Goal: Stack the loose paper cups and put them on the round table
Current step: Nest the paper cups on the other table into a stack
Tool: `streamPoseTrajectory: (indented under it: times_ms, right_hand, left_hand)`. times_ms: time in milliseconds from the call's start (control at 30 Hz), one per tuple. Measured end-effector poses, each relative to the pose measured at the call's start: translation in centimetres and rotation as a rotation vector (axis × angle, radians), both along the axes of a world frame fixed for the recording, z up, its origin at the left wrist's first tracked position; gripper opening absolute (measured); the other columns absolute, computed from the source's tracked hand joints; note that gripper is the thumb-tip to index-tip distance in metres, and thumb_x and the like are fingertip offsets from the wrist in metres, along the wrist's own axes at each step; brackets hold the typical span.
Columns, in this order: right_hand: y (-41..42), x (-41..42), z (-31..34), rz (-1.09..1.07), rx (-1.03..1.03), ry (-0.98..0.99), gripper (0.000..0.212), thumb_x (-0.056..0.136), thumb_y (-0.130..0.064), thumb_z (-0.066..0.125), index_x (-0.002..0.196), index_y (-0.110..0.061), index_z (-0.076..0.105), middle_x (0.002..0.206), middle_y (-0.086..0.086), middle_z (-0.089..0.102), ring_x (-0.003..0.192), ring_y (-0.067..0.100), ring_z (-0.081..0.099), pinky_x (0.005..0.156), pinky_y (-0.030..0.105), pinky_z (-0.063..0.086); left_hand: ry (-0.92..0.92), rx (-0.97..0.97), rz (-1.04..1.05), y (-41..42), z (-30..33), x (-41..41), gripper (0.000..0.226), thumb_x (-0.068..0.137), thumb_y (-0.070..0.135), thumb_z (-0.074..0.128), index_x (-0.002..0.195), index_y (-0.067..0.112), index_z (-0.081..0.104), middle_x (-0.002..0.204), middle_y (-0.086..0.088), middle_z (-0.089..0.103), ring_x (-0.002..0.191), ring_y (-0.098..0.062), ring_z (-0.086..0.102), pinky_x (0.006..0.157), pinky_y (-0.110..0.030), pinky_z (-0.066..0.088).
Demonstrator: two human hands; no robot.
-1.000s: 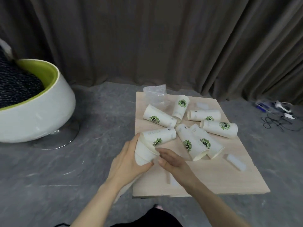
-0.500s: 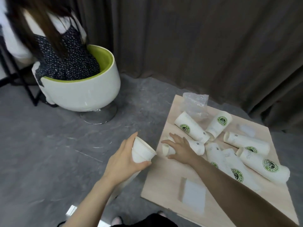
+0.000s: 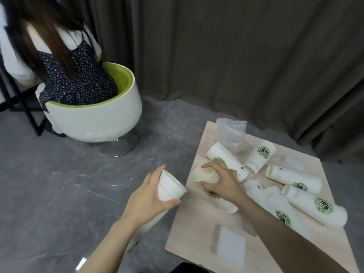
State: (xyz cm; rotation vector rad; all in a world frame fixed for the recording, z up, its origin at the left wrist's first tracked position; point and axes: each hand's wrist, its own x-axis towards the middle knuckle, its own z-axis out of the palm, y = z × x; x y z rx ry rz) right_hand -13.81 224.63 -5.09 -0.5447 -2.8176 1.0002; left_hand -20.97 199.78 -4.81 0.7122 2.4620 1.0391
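A pale wooden board (image 3: 199, 225) with a smooth, faintly grained face lies flat on the grey, marbled floor (image 3: 59, 194). The left hand (image 3: 146, 200) is held over the floor just off the board's left edge and grips a nested stack of cups (image 3: 169, 187), matte white tapered cones whose rolled rims point to the right; the rest of the stack runs down under the palm. The right hand (image 3: 221, 181) is curled over a single cup (image 3: 202, 174) near the board's left edge, fingers clasped round its body, the cream-coloured round mouth tilted up and to the left. Beneath that hand another cup (image 3: 224, 202) lies on its side on the board.

More loose cups lie on their sides across the middle and right of the board, some touching: one white cup (image 3: 226, 160) and a green-logo cup (image 3: 260, 157) toward the far edge, two others (image 3: 293, 177) (image 3: 315, 207) toward the right edge, and a pair (image 3: 275, 201) pressed side by side near the centre. Each is a smooth paper cone bearing a round green emblem. A crumpled clear plastic bag (image 3: 230, 133) sits at the far left corner. A flat, frosted rectangular piece (image 3: 231, 248) lies near the front edge.

Beyond the board, a person (image 3: 65, 62) in a dark dotted garment sits in a glossy white tub chair (image 3: 94, 119) with a lime lining. Heavy brown curtains (image 3: 236, 56) hang in folds behind.
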Motion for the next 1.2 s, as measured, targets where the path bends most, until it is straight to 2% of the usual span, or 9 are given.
streamPoseTrajectory:
  times_ms: [133,267,433,567,667,867,1000,1100,1200]
  right_hand:
    - [-0.2,1.0,3.0,-0.232,-0.381,0.231,0.044,0.069,-0.015,0.084,0.101,-0.038,0.063,0.114,-0.009,0.055,0.107,0.006,0.053,0.101,0.029,0.041]
    - [0.1,2.2,5.1,-0.450,-0.592,0.427,0.036,0.074,-0.014,0.080,0.104,-0.026,0.065,0.120,-0.003,0.063,0.098,0.006,0.059,0.078,0.012,0.048]
    - [-0.2,3.5,6.0,-0.594,-0.689,0.548,0.037,0.075,-0.017,0.080,0.106,-0.030,0.066,0.124,-0.004,0.061,0.108,0.011,0.062,0.090,0.028,0.053]
    - [0.0,4.0,6.6,-0.621,-0.856,0.624,0.037,0.076,-0.015,0.079,0.108,-0.029,0.067,0.112,0.002,0.070,0.097,0.015,0.069,0.076,0.027,0.055]
    - [-0.1,4.1,6.9,-0.601,-0.956,0.580,0.043,0.072,-0.024,0.081,0.112,-0.027,0.067,0.105,0.000,0.072,0.088,0.012,0.070,0.065,0.020,0.053]
    - [-1.9,3.7,5.9,-0.536,-0.975,0.423,0.061,0.059,-0.041,0.080,0.116,-0.027,0.065,0.112,0.000,0.070,0.102,0.013,0.067,0.079,0.022,0.051]
    - [-2.9,4.1,5.4,-0.498,-0.978,0.385,0.062,0.061,-0.038,0.079,0.119,-0.031,0.061,0.107,-0.013,0.070,0.099,0.001,0.065,0.072,0.014,0.051]
    - [-3.3,4.7,5.0,-0.512,-0.980,0.349,0.053,0.072,-0.032,0.077,0.122,-0.033,0.059,0.111,-0.011,0.069,0.107,0.006,0.064,0.084,0.025,0.052]
    - [-3.8,5.3,4.5,-0.560,-1.034,0.356,0.057,0.071,-0.031,0.077,0.124,-0.032,0.058,0.113,-0.007,0.068,0.108,0.011,0.064,0.093,0.036,0.053]
  left_hand:
    - [0.004,-0.020,-0.096,2.1,0.1,-0.3,0.103,0.060,0.070,0.067,0.142,0.053,0.007,0.136,0.021,0.035,0.120,-0.010,0.048,0.080,-0.029,0.038]
    - [0.028,-0.051,-0.199,3.9,-0.1,-0.5,0.103,0.060,0.071,0.067,0.142,0.052,0.006,0.137,0.020,0.034,0.115,-0.013,0.052,0.075,-0.028,0.038]
    - [0.033,-0.093,-0.296,5.6,-0.7,-0.5,0.098,0.062,0.067,0.068,0.140,0.049,0.011,0.133,0.018,0.035,0.110,-0.013,0.054,0.071,-0.029,0.039]
    - [0.073,-0.086,-0.379,6.3,-0.9,-0.4,0.097,0.064,0.063,0.067,0.143,0.044,0.015,0.137,0.019,0.035,0.114,-0.011,0.051,0.074,-0.030,0.042]
    - [0.078,-0.029,-0.380,6.7,-0.5,-0.5,0.095,0.063,0.062,0.069,0.141,0.046,0.018,0.132,0.022,0.037,0.109,-0.009,0.052,0.074,-0.030,0.044]
    - [0.055,0.181,-0.350,7.5,1.2,-0.3,0.090,0.056,0.061,0.073,0.123,0.072,0.014,0.117,0.040,0.039,0.097,0.012,0.049,0.068,-0.016,0.039]
    - [0.039,0.207,-0.318,7.8,1.3,-0.1,0.099,0.058,0.059,0.076,0.136,0.061,0.015,0.124,0.037,0.038,0.102,0.007,0.049,0.073,-0.019,0.041]
    - [0.047,0.219,-0.347,8.1,1.4,0.1,0.100,0.058,0.059,0.075,0.138,0.061,0.014,0.124,0.036,0.039,0.103,0.006,0.050,0.071,-0.015,0.039]
    - [0.054,0.204,-0.386,8.5,1.5,0.4,0.102,0.058,0.064,0.072,0.137,0.065,0.008,0.119,0.041,0.036,0.099,0.010,0.050,0.069,-0.014,0.038]
